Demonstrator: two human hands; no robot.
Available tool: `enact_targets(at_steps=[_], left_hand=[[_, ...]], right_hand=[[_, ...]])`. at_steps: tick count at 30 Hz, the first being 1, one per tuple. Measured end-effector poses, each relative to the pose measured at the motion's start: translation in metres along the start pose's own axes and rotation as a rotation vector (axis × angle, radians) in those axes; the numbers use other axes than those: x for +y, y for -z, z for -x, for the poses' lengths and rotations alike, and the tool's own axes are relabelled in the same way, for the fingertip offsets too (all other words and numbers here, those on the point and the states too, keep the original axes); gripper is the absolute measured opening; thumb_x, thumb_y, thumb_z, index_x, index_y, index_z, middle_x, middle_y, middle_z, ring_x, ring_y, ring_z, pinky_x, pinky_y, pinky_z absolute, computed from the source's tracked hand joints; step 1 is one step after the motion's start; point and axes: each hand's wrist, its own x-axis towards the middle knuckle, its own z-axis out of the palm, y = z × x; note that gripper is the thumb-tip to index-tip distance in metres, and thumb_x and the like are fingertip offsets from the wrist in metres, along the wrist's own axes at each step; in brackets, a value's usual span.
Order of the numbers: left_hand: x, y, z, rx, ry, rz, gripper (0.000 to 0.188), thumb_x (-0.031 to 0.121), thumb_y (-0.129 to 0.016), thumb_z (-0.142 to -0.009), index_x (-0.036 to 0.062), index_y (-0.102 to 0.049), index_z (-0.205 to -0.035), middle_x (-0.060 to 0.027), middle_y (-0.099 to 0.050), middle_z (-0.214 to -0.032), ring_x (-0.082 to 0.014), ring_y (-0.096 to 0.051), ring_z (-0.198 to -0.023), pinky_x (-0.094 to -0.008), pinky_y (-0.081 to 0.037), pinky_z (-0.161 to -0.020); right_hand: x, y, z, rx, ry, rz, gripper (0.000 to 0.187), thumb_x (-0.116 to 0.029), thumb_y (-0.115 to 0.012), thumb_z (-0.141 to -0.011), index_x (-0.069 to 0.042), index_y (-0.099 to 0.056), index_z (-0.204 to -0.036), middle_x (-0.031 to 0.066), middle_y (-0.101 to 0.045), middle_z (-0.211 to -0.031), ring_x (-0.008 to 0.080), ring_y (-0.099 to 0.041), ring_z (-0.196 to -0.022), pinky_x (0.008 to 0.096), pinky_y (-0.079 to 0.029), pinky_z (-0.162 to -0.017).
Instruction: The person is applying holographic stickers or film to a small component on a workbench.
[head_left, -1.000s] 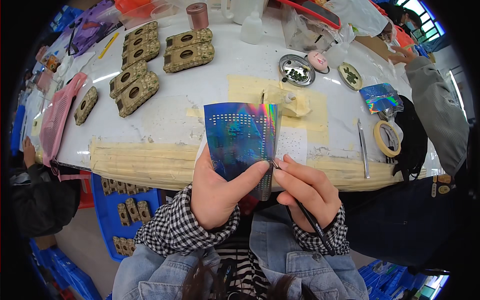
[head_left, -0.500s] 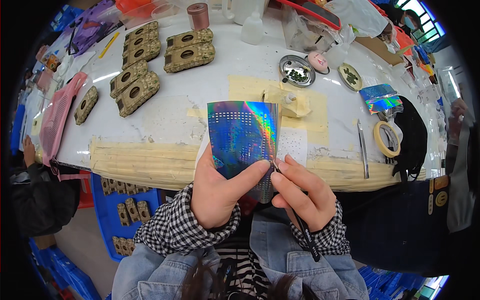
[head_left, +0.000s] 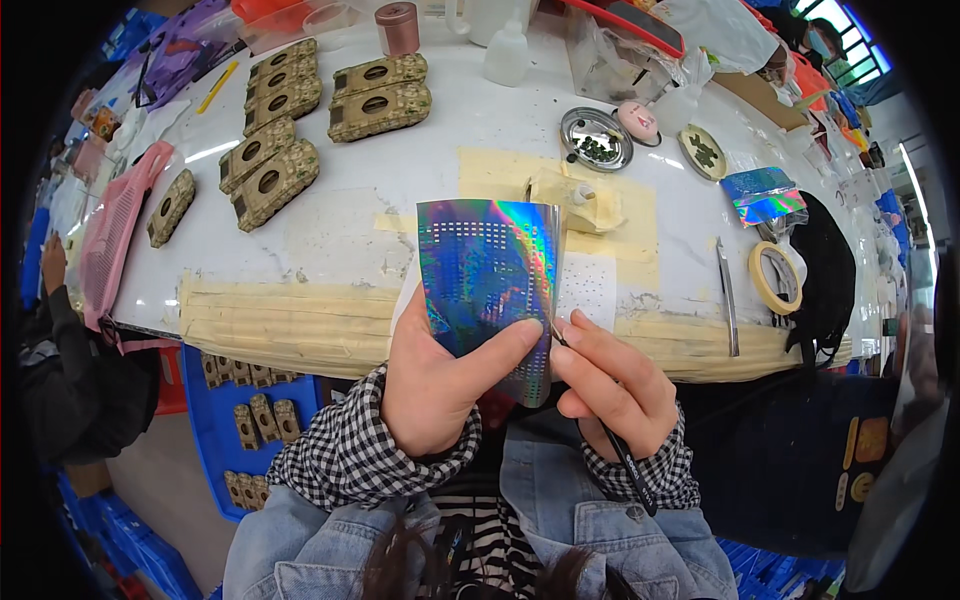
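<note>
My left hand point(head_left: 440, 380) grips a shiny holographic sheet point(head_left: 485, 270), its thumb pressed on the front and the fingers hidden behind. Rows of small cut shapes run across the sheet, and its right side curves back. In my right hand point(head_left: 625, 385) are slim black tweezers point(head_left: 622, 450), pinched between thumb and fingers. Their tip meets the sheet's right edge, close to my left thumb; whether it holds a piece is too small to tell. Behind the sheet, a white paper with small dark marks point(head_left: 590, 285) lies on the table.
Camouflage-patterned model tank hulls point(head_left: 275, 185) stand at the back left, more in a blue tray point(head_left: 215, 440) below the table. A round metal dish point(head_left: 625, 155) holds small green parts. Farther right are a tape roll point(head_left: 775, 277) and metal tweezers point(head_left: 727, 300). A yellowish block point(head_left: 590, 205) sits behind the sheet.
My right hand and the black tweezers have shifted slightly right, the handle's lower end most. The sheet has barely moved in my left hand. At the far left, another person's arm has shifted.
</note>
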Motion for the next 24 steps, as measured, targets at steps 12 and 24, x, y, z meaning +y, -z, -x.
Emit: enact_targets(at_steps=[12,24], left_hand=[[-0.002,0.003,0.0,-0.018,-0.01,-0.023,0.035,-0.003,-0.067,-0.088,-0.0005,-0.054,-0.12,-0.0071,-0.067,-0.108,-0.0127,-0.064,-0.096,-0.0295,-0.053,-0.086],[0.02,0.018,-0.002,0.09,-0.141,-0.037,0.034,0.005,-0.061,-0.091,-0.0024,-0.055,-0.123,-0.0125,-0.067,-0.113,-0.0225,-0.067,-0.103,-0.0376,-0.053,-0.093]], right_hand=[[-0.003,-0.009,0.006,0.159,-0.136,-0.039,0.034,-0.03,-0.061,-0.094,0.0,-0.068,-0.107,0.0185,-0.067,-0.106,0.0303,-0.071,-0.096,0.0383,-0.058,-0.086],[0.009,0.005,0.03,-0.128,-0.022,0.315,0.032,-0.029,-0.074,-0.082,-0.007,-0.07,-0.104,0.0118,-0.07,-0.098,0.0265,-0.069,-0.098,0.0458,-0.056,-0.09]])
